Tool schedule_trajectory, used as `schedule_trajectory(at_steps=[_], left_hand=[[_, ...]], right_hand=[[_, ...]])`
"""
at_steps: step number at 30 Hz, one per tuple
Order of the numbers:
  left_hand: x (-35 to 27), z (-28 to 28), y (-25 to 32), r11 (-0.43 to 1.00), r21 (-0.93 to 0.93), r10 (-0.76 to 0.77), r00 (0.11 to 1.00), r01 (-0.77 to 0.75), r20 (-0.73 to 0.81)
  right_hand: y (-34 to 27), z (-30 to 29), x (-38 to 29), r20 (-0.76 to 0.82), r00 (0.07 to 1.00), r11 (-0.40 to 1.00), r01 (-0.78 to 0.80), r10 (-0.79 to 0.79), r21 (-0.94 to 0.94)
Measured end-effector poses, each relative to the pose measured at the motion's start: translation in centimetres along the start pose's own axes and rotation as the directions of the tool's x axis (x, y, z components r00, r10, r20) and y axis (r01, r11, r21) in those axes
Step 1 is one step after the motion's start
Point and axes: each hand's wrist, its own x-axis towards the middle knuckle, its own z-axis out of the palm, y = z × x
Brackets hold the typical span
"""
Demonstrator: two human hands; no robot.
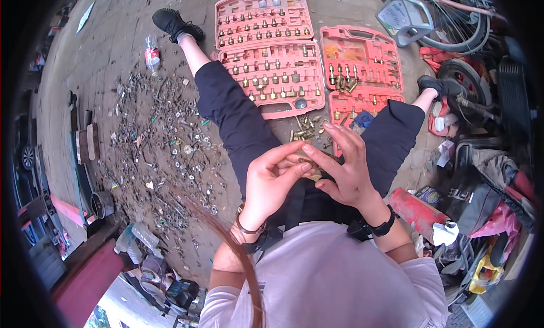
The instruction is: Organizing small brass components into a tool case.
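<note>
In front of my lap, my left hand [276,175] pinches a small brass-coloured metal fitting [315,175] between thumb and fingers. My right hand [346,166] is at its right side, fingers spread, the index fingertip close to the fitting; whether it touches is unclear. Beyond my hands lies a loose pile of brass fittings [302,134] on the ground between my legs. A large open pink case [272,111] holds rows of metal fittings. To its right, a smaller open pink case [361,90] holds more fittings, with a blue cloth [362,119] on its lower half.
Scattered nuts, bolts and washers [170,145] cover the ground at left, near a plastic bottle [152,56]. A grey plastic jug [403,17] and a bicycle wheel [463,22] stand at upper right. A red cylinder [416,211], bags and clutter lie at right.
</note>
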Motion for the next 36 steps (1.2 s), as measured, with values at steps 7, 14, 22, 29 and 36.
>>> schedule_trajectory(at_steps=[7,14,22,29,36], left_hand=[[-0.3,0.3,0.9,0.999,0.031,0.037,0.999,-0.037,-0.007],[-0.6,0.9,0.9,0.994,0.018,0.108,0.994,-0.108,-0.019],[-0.8,1.9,1.1,0.999,-0.008,0.043,0.998,-0.043,0.034],[-0.6,3.1,1.4,0.990,-0.020,0.142,0.989,-0.143,-0.033],[0.4,-0.1,-1.1,0.992,0.003,0.123,0.980,-0.124,-0.156]], right_hand=[[-0.3,-1.5,-3.1,-0.028,0.999,0.996,-0.048,0.047,-0.072],[-0.2,-1.9,-2.7,-0.069,0.997,0.990,-0.049,0.041,-0.131],[-0.6,-2.3,-2.6,-0.066,0.998,0.989,-0.024,0.014,-0.148],[-1.2,-3.0,-3.4,-0.049,0.998,0.996,-0.030,0.026,-0.083],[1.5,-1.0,-3.4,-0.087,0.986,0.989,-0.144,0.141,-0.029]])
